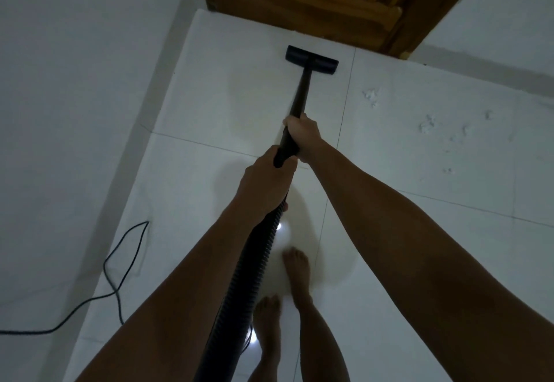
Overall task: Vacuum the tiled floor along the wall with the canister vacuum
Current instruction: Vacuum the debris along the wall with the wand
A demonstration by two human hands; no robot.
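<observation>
So I'm gripping the wand (pixel 295 118) with both hands right now. My right hand (pixel 304 136) is sitting higher up the tube, fingers curled fully round it, and my left hand (pixel 263 184) is wrapped around the lower end where the ribbed hose (pixel 254 262) is joining on. Neither hand is loose at all, both are clamped on.

The floor head (pixel 311 59) is lying flat on the tiled floor (pixel 209 82), near the wooden door (pixel 314 1) and a bit off the left wall (pixel 75 67). I can't see the canister itself; the hose is just running down past my bare feet (pixel 296 273).

What I'm thinking for doing this pass well: I'm keeping the head flat so it's sealing against the tile, and I'm wanting to slide it over until its end is running right beside the wall base, since that edge is probably where dust is collecting. Slow, straight strokes are looking better than quick jabs.

There are also some whitish scraps (pixel 370 97) scattered to my right near the other wall, so I'm guessing that side is needing a go too. I'm also watching the power cord (pixel 120 262) looping by the left wall so I'm not treading on it
</observation>
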